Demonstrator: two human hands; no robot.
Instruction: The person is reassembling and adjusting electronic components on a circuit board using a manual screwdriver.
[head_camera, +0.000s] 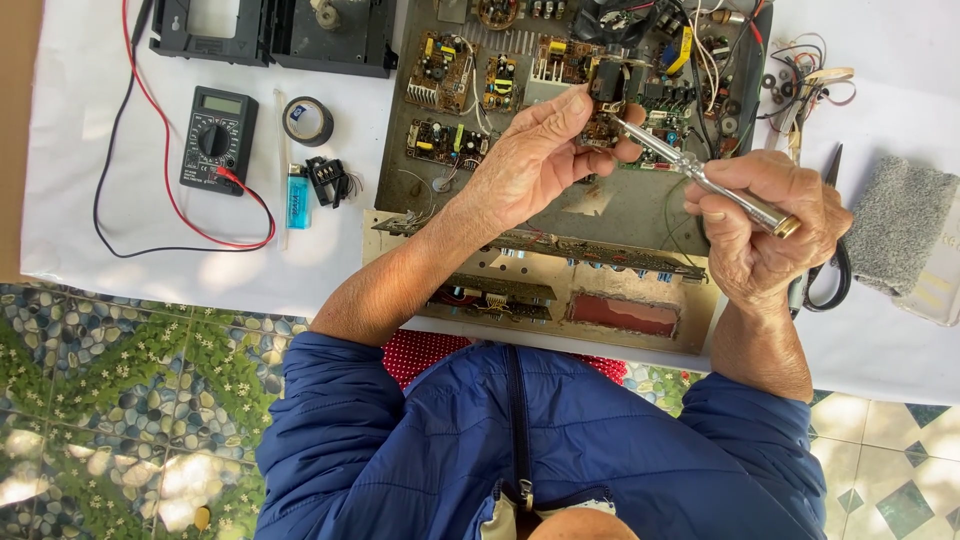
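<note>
My left hand (535, 160) pinches a small circuit board (603, 105) above the opened chassis (620, 205); my right hand (765, 225) grips a screwdriver (700, 178), tip touching it. Board already lifted, work unfinished.

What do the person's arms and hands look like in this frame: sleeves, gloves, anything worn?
Both hands are bare: the left hand and the right hand have no gloves, and no rings or watch can be seen. The forearms are uncovered. The blue padded jacket has its sleeves pushed up toward the elbows, with a zip down the front.
</note>
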